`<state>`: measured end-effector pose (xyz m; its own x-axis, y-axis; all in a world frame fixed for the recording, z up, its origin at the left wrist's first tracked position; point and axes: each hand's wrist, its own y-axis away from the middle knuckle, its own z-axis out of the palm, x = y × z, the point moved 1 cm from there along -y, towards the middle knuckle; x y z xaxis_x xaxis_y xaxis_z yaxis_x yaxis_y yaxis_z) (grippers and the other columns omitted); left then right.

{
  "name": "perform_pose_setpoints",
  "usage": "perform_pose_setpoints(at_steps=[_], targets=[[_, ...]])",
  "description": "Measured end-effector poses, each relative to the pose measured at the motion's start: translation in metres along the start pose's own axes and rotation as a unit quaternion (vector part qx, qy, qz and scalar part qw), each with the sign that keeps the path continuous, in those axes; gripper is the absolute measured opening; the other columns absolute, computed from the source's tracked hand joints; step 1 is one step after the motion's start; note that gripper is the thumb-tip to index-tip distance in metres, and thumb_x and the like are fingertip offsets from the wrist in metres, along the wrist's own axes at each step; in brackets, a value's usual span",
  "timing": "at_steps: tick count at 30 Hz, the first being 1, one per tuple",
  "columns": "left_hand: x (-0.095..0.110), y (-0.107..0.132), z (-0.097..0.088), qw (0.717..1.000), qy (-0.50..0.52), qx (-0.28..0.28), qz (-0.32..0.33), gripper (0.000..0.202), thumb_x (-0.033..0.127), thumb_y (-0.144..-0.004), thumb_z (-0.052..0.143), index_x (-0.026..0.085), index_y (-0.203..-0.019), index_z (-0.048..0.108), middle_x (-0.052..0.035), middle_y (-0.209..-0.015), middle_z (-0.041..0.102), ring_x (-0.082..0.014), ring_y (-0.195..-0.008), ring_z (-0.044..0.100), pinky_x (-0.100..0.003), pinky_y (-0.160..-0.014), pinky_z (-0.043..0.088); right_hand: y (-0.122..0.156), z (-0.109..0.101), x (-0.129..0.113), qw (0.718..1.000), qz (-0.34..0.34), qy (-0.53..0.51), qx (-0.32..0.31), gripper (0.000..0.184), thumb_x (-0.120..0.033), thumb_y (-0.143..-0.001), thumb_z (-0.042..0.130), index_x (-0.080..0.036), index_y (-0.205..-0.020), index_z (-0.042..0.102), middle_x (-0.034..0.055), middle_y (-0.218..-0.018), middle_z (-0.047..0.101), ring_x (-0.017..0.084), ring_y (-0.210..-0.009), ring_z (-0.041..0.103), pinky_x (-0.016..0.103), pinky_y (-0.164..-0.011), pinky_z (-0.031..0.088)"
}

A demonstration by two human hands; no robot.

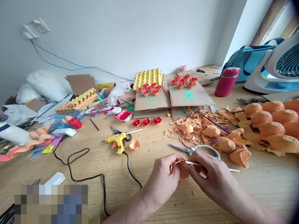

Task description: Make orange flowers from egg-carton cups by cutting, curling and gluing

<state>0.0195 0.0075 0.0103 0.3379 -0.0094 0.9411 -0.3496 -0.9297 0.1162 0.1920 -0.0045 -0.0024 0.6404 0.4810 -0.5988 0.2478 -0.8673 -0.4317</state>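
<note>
My left hand is closed around an orange egg-carton flower with layered petals. In my right hand is a thin white stick, its tip at the flower's rim and its other end poking out past my knuckles. My right thumb is against the petals. Just beyond my hands lie white-handled scissors, partly hidden by my right hand. Another orange flower rests on the table beside a yellow hot glue gun, and dark-handled scissors lie behind the gun.
Cut orange scraps and an egg tray cover the right side. Red flowers stand before cardboard sheets bearing more flowers. A black cord runs along the left. A magenta bottle and a fan stand back right.
</note>
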Motion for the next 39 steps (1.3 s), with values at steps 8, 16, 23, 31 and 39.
perform_pose_setpoints(at_steps=[8,16,23,31,39], targets=[[0.0,-0.003,-0.001,0.998,0.045,-0.011,-0.036,0.027,0.02,-0.092,0.048,0.018,-0.1,0.074,-0.0024,-0.08,0.066,-0.016,-0.07,0.062,-0.025,-0.055,0.06,-0.001,-0.001,0.002,1.0,0.006,-0.001,-0.008,0.021,-0.026,-0.098,0.057,-0.024,-0.077,0.053,-0.0046,-0.064,0.052,0.013,-0.053,0.049,0.024,-0.049,0.036],[0.006,-0.007,-0.013,0.978,0.193,-0.036,-0.07,0.03,0.024,-0.089,0.045,0.015,-0.111,0.063,-0.0075,-0.095,0.063,-0.0166,-0.073,0.065,-0.025,-0.053,0.058,-0.003,-0.005,0.004,1.0,0.006,-0.017,-0.001,0.01,-0.021,-0.099,0.053,-0.022,-0.091,0.059,-0.0032,-0.071,0.06,0.011,-0.057,0.055,0.022,-0.052,0.041],[0.006,-0.008,-0.022,0.947,0.308,-0.049,-0.072,0.03,0.03,-0.086,0.052,0.015,-0.111,0.06,-0.0073,-0.093,0.065,-0.0207,-0.082,0.071,-0.026,-0.061,0.059,-0.002,-0.004,0.006,1.0,0.002,-0.004,-0.003,0.011,-0.022,-0.1,0.052,-0.022,-0.091,0.058,-0.0031,-0.072,0.058,0.011,-0.058,0.053,0.023,-0.053,0.039],[0.001,-0.022,-0.043,0.98,0.176,0.083,-0.032,0.018,0.019,-0.085,0.049,0.019,-0.101,0.058,0.0002,-0.082,0.063,-0.0166,-0.076,0.069,-0.028,-0.063,0.062,0.002,0.006,0.006,0.991,-0.035,0.113,-0.065,0.025,-0.037,-0.099,0.057,-0.021,-0.079,0.059,-0.0011,-0.069,0.059,0.017,-0.058,0.058,0.029,-0.056,0.039],[-0.015,-0.031,-0.044,0.994,-0.015,0.102,-0.042,0.032,0.006,-0.075,0.049,0.018,-0.101,0.063,-0.0018,-0.085,0.067,-0.013,-0.069,0.059,-0.019,-0.052,0.046,0.005,0.016,0.008,0.981,-0.048,0.156,-0.102,0.03,-0.028,-0.097,0.059,-0.022,-0.068,0.053,-0.0033,-0.061,0.057,0.014,-0.051,0.057,0.028,-0.053,0.035]])
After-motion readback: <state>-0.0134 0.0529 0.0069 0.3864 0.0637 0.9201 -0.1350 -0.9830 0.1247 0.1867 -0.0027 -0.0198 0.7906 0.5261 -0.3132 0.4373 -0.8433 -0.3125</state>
